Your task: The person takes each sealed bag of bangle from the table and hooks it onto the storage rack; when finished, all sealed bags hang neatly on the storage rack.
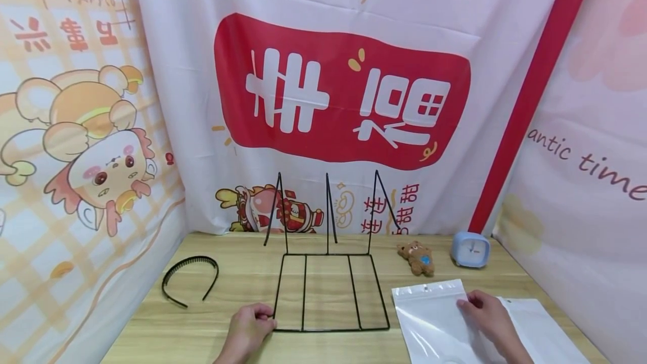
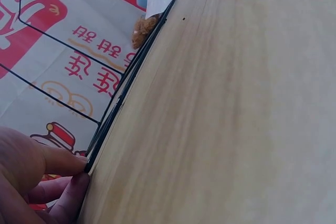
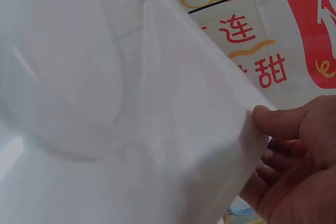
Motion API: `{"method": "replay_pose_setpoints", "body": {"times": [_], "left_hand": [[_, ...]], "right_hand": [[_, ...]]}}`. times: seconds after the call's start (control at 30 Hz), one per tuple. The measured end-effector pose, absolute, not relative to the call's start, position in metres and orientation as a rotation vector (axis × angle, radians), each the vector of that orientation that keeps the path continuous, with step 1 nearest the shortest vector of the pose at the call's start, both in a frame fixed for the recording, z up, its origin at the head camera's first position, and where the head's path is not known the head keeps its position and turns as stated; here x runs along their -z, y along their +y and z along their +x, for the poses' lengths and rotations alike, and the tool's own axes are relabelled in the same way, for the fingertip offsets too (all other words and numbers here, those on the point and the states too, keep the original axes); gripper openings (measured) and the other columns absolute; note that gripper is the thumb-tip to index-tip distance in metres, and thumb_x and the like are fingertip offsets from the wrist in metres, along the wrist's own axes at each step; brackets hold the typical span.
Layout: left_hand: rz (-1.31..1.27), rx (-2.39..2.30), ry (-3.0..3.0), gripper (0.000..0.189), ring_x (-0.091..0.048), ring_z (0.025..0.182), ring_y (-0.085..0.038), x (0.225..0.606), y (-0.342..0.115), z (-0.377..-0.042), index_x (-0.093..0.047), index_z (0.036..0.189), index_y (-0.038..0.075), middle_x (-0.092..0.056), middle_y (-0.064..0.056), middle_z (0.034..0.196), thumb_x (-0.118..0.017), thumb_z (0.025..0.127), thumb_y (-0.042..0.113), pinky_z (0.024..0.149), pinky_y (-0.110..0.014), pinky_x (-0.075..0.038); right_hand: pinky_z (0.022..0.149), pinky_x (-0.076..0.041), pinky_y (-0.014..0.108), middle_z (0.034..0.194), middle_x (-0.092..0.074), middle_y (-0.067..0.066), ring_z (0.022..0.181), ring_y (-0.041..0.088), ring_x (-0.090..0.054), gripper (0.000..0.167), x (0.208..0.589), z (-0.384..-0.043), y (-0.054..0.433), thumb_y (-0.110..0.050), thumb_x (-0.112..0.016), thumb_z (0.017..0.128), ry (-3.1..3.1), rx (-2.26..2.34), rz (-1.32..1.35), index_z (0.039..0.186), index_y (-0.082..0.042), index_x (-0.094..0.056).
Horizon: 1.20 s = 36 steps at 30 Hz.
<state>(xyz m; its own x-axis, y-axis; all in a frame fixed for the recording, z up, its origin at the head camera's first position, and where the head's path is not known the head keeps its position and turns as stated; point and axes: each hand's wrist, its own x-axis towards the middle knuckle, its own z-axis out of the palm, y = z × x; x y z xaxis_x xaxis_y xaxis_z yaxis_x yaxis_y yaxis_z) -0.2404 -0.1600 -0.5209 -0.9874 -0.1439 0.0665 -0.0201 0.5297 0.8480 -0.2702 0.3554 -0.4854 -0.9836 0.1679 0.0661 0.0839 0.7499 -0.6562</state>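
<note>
A black wire rack (image 1: 304, 296) stands on the table, its flat base toward me and three bent uprights at the back. My left hand (image 1: 247, 330) pinches the near left corner of that base between thumb and fingers. The left wrist view shows the thumb on top of the wire and fingers beneath it. At the right, my right hand (image 1: 487, 316) pinches the edge of a white zip bag (image 1: 429, 319), thumb on the face toward the camera in the right wrist view. The bag's top strip has a small hang hole. Another white bag (image 1: 541, 324) lies partly behind my right hand.
A black toothed headband (image 1: 190, 259) lies at the left of the wooden table (image 1: 202, 330). Behind the bags are a brown plush bear (image 1: 417, 258) and a light blue clock (image 1: 470, 250). Printed cloths (image 1: 343, 94) hang at the back and both sides.
</note>
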Motion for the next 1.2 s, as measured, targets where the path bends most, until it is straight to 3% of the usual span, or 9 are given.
{"method": "replay_pose_setpoints", "body": {"times": [0.23,0.37,0.6,0.77,0.93,1.1,1.2], "left_hand": [[0.121,1.438,-2.635,0.021,-0.054,0.075,-0.014,0.52,-0.159,-0.24,-0.071,0.093,0.003,-0.059,0.0,0.079,-0.078,0.073,0.004,0.063,-0.024,-0.044],[0.122,1.432,-2.643,0.019,-0.053,0.074,-0.014,0.52,-0.159,-0.239,-0.071,0.092,0.004,-0.059,0.0,0.078,-0.077,0.073,0.004,0.063,-0.025,-0.043],[0.119,1.422,-2.649,0.019,-0.053,0.074,-0.014,0.518,-0.159,-0.24,-0.071,0.092,0.005,-0.059,0.001,0.077,-0.077,0.074,0.005,0.063,-0.025,-0.043],[0.088,1.392,-2.635,0.018,-0.053,0.072,-0.013,0.517,-0.158,-0.241,-0.07,0.09,0.005,-0.058,0.001,0.076,-0.077,0.073,0.005,0.062,-0.026,-0.042],[0.084,1.375,-2.625,0.018,-0.053,0.071,-0.012,0.515,-0.157,-0.244,-0.071,0.088,0.006,-0.059,0.002,0.075,-0.078,0.072,0.004,0.061,-0.025,-0.043],[0.047,1.371,-2.613,0.018,-0.053,0.07,-0.012,0.515,-0.157,-0.245,-0.071,0.088,0.005,-0.059,0.002,0.074,-0.078,0.072,0.004,0.061,-0.025,-0.043],[0.036,1.371,-2.604,0.017,-0.053,0.069,-0.011,0.516,-0.157,-0.245,-0.071,0.087,0.006,-0.059,0.003,0.073,-0.078,0.071,0.004,0.061,-0.024,-0.043]], "right_hand": [[0.064,-0.049,0.031,0.1,-0.068,0.02,0.081,0.019,-0.061,0.039,0.473,-0.262,0.354,-0.02,-0.064,0.093,-2.764,-1.145,-0.219,0.117,0.01,-0.061],[0.063,-0.047,0.031,0.103,-0.068,0.02,0.082,0.02,-0.059,0.036,0.466,-0.256,0.352,-0.025,-0.062,0.095,-2.754,-1.084,-0.225,0.113,0.006,-0.064],[0.06,-0.051,0.034,0.104,-0.065,0.018,0.081,0.021,-0.057,0.045,0.442,-0.247,0.339,-0.037,-0.061,0.096,-2.739,-1.287,-0.305,0.117,0.003,-0.061],[0.068,-0.054,0.033,0.105,-0.066,0.014,0.088,0.017,-0.059,0.042,0.421,-0.234,0.322,-0.035,-0.061,0.097,-2.665,-1.42,-0.275,0.116,0.002,-0.06],[0.068,-0.056,0.033,0.093,-0.067,0.003,0.079,0.016,-0.062,0.032,0.404,-0.219,0.296,-0.024,-0.061,0.097,-2.459,-1.689,-0.155,0.111,0.004,-0.062],[0.061,-0.056,0.031,0.084,-0.069,-0.002,0.069,0.014,-0.065,0.013,0.392,-0.208,0.268,-0.013,-0.056,0.1,-2.237,-1.89,0.13,0.099,-0.005,-0.066],[0.06,-0.056,0.03,0.085,-0.07,0.0,0.069,0.013,-0.064,0.017,0.384,-0.204,0.251,-0.006,-0.05,0.101,-2.128,-1.992,0.361,0.097,-0.01,-0.067]]}}
